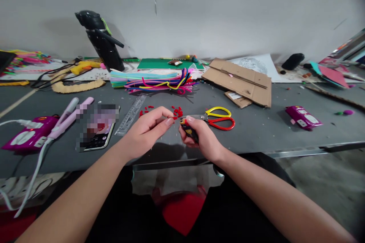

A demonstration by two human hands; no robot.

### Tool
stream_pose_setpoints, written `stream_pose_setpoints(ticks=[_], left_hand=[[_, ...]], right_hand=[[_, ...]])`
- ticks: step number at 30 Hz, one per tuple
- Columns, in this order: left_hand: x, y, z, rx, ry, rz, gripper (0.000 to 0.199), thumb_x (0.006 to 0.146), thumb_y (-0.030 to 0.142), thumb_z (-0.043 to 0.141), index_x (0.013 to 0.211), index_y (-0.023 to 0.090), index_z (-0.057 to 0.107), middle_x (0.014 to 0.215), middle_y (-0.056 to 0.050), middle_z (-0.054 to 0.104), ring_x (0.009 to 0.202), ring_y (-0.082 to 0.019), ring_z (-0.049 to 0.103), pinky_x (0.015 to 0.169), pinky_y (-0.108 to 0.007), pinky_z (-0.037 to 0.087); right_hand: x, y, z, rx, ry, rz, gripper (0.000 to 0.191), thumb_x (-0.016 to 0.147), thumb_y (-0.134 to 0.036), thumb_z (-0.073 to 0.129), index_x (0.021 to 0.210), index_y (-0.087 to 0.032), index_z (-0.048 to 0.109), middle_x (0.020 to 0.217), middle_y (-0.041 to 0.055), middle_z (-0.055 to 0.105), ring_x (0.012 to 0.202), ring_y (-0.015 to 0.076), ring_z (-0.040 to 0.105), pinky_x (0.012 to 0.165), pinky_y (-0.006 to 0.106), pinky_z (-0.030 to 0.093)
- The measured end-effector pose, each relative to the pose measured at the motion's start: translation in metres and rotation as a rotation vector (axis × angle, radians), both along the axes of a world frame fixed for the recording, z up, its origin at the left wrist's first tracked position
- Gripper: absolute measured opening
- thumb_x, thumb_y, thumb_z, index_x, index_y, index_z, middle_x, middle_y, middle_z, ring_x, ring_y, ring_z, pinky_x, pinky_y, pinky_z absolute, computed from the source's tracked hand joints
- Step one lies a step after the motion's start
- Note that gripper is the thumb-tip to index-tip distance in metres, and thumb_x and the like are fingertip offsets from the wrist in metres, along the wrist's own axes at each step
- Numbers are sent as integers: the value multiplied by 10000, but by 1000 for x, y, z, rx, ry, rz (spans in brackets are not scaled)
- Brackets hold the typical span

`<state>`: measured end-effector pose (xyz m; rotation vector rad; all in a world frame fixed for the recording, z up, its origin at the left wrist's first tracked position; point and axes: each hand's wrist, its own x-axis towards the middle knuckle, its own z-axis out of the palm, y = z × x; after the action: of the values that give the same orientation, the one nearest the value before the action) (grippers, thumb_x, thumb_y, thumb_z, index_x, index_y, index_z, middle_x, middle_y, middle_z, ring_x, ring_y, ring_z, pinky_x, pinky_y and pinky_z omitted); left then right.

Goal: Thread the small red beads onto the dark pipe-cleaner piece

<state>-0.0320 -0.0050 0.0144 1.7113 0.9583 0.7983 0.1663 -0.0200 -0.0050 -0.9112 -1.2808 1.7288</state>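
My right hand (201,134) is wrapped round a dark lighter (189,131) with a red top, the thumb on its upper end. Facing it, my left hand (151,129) pinches a small red piece (175,118) between thumb and fingertips, close to the lighter's top. No flame can be made out. Small red pieces (178,111) lie in a loose pile just beyond my fingertips, and others are scattered behind my left hand. Scissors (219,118) with one yellow and one red handle rest beyond my right hand, their blades toward the pile.
A clear ruler (132,114), a phone (99,127) and a pink hair straightener (67,119) lie at left. Behind are bundled pipe cleaners (159,81), flattened cardboard (239,81) and a black flask (104,43). A purple packet-like block (303,117) sits at right.
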Motion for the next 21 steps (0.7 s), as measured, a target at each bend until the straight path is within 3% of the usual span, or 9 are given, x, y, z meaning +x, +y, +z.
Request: stream_pose_setpoints(ticks=[7, 21], left_hand=[[11, -4, -12, -210, -227, -97, 217, 992, 429, 534, 1007, 213, 545, 588, 77, 358, 488, -68, 310, 462, -208, 233], [29, -8, -22, -286, -454, -82, 187, 989, 415, 547, 1008, 234, 504, 683, 48, 548, 450, -39, 326, 437, -176, 256]], right_hand=[[-4, -5, -3, -56, 81, -10, 521, 942, -588, 427, 618, -183, 478, 471, -61, 313, 443, 80, 235, 438, 231, 177], [-10, -6, -3, -170, 239, -36, 428, 866, -535, 408, 610, -198, 469, 434, -71, 299, 404, 74, 197, 423, 231, 152]])
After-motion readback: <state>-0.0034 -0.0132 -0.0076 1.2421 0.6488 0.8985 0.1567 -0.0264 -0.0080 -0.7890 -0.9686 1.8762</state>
